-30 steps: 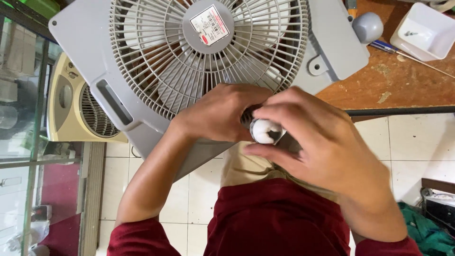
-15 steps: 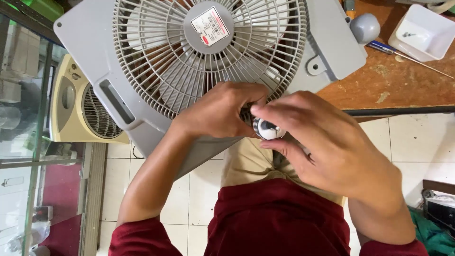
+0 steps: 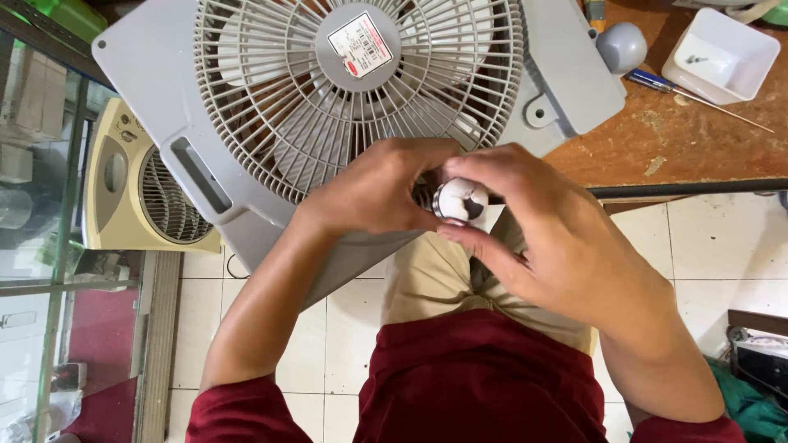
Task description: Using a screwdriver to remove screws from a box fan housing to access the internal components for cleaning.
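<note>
A grey box fan (image 3: 189,123) with a round grille lies tilted over the edge of a wooden table (image 3: 706,148), its lower corner above my lap. My left hand (image 3: 377,193) grips the fan's lower edge at the grille. My right hand (image 3: 558,238) pinches a small white round knob (image 3: 460,201) with dark marks, held against the fan's edge right beside my left fingers. What sits behind the knob is hidden by my fingers.
On the table lie a grey round cap (image 3: 621,45), a blue-handled screwdriver (image 3: 657,82) and a white plastic tray (image 3: 721,56). A beige box fan (image 3: 135,184) stands on the tiled floor to the left, beside a glass cabinet (image 3: 33,205).
The view has shifted a little. My right fingers have turned on the knob, so its dark marks now face the camera. Both hands stay at the fan's lower edge.
</note>
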